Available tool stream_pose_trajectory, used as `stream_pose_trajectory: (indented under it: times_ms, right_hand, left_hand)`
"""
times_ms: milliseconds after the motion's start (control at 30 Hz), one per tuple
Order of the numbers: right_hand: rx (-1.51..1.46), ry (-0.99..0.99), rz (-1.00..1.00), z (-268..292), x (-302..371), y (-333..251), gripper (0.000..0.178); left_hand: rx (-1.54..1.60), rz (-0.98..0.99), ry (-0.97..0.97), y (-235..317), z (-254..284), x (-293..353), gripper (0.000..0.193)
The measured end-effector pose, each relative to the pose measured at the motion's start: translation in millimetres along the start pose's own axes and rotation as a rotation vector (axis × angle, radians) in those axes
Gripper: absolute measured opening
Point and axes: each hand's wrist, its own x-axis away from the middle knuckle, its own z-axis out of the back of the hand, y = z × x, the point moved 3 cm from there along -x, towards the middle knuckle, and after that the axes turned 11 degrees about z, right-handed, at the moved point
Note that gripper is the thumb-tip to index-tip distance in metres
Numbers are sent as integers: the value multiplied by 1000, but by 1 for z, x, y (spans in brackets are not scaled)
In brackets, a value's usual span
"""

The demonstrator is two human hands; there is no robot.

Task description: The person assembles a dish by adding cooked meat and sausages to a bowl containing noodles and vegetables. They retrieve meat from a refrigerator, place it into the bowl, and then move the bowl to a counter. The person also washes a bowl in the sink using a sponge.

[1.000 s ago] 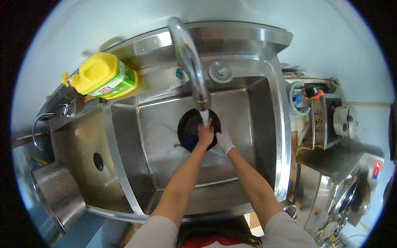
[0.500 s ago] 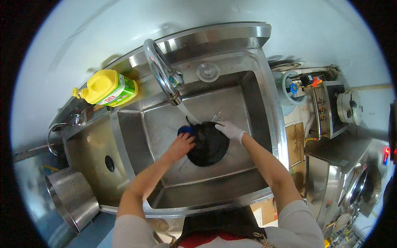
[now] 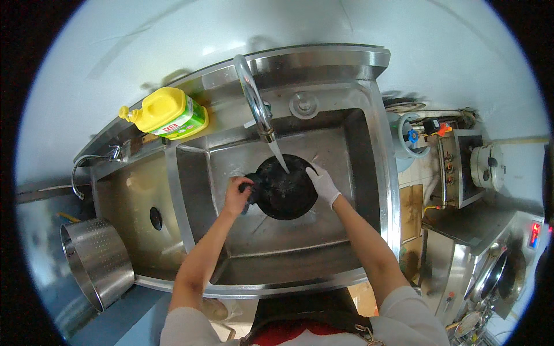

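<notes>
A round black pan (image 3: 287,199) sits in the large sink basin, with its inner face up. Tap water (image 3: 280,157) runs down into it. My right hand (image 3: 324,184), in a white glove, grips the pan's right edge, thumb over the rim. My bare left hand (image 3: 235,196) is closed on a dark blue, cloth-like scrubber (image 3: 252,189) at the pan's left edge. The scrubber is bunched and partly hidden by my fingers, so its exact kind is unclear.
A curved faucet (image 3: 254,98) rises behind the basin, beside a round drain fitting (image 3: 304,105). A yellow detergent jug (image 3: 167,112) stands on the back left ledge. Left are a second basin (image 3: 135,202) and a perforated metal pot (image 3: 98,259). A gas cylinder (image 3: 407,141) stands at right.
My left hand has drawn the scrubber from over the pan to its left edge. The water now lands inside the pan rather than near its far rim. The whole view has shifted slightly.
</notes>
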Motion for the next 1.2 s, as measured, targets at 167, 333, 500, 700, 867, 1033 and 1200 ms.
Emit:
stream_pose_trajectory:
  times_ms: [167,333,500,700,867,1033,1200]
  right_hand:
    - [175,-290,44,-18,-9,-31,39]
    - [346,-310,80,-29,-5,-63,36]
    - [161,-42,130,-8,8,-77,31]
    - [-155,460,77,6,-1,-60,36]
    - [-427,651,-91,-50,14,-50,48]
    - [-534,415,-286,-76,47,14,50]
    - [-526,260,-473,-49,42,-38,48]
  left_hand:
    - [408,4,-70,49,14,-9,54]
    - [-224,-329,-393,102,-32,-36,51]
    - [-345,-182,-335,88,-37,-62,43]
    - [586,611,-264,48,-19,-18,33]
    - [1533,1074,84,7,-98,35,44]
    - [1280,1008,394,26,-118,46,40]
    - [313,411,437,-1,-41,37,44]
